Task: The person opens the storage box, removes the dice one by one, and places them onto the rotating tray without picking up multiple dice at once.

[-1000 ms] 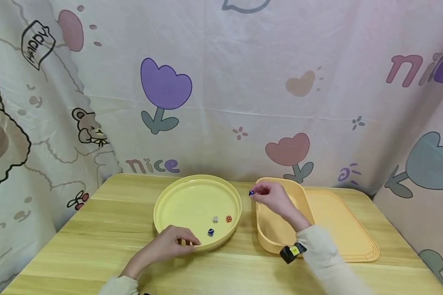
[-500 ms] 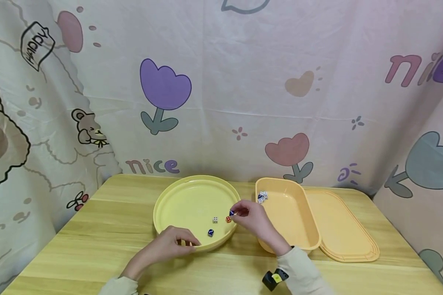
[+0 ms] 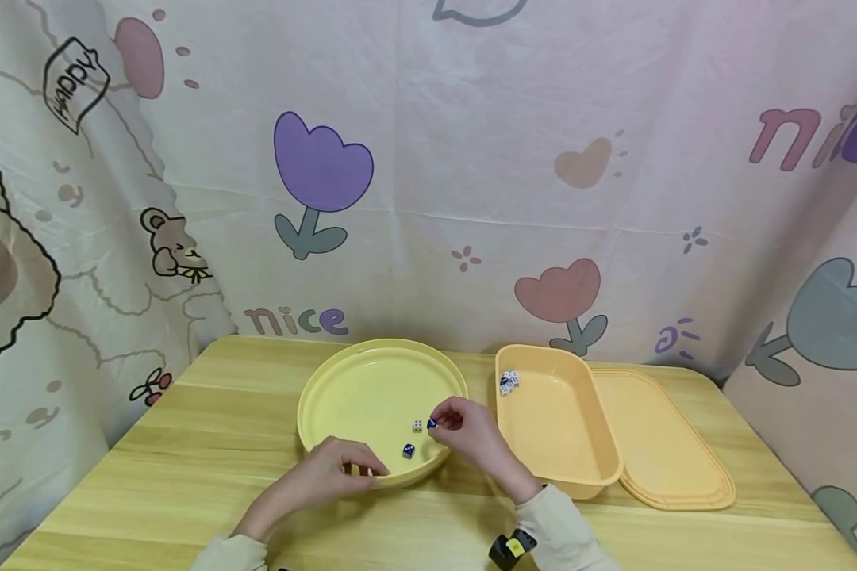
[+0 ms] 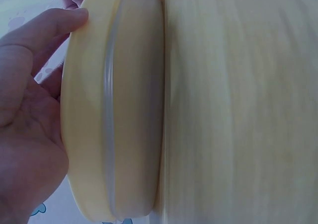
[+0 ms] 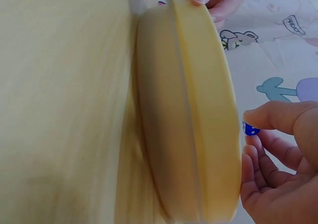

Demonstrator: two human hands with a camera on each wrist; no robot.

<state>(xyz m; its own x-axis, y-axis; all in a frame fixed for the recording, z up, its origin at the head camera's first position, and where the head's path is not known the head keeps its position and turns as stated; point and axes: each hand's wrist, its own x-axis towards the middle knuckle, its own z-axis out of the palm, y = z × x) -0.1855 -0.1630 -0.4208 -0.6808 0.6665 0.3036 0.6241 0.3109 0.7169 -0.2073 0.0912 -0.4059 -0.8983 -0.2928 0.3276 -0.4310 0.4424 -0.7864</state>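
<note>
At the near rim of a round yellow tray [image 3: 364,388], my left hand [image 3: 332,473] holds on, its thumb [image 4: 54,28] against the outer wall in the left wrist view and the other fingers reaching over the edge. My right hand [image 3: 474,438] pinches a blue die [image 3: 432,423] between thumb and fingertips, over the tray's right part; the same blue die shows clearly in the right wrist view. Just left of it in the tray lies a white die [image 3: 417,426], and nearer to me another blue die [image 3: 408,450]. The red die is hidden behind my right hand.
Right of the tray stands an orange rectangular box [image 3: 553,412], with several mostly white dice [image 3: 509,381] clustered in its far left corner. Its flat lid [image 3: 674,452] lies on the wooden table [image 3: 186,444] beside it. A printed curtain [image 3: 414,159] hangs behind the table.
My right hand has carried the blue die leftward from above the box to over the tray, uncovering the dice in the box and covering the red die. My left hand stays put.
</note>
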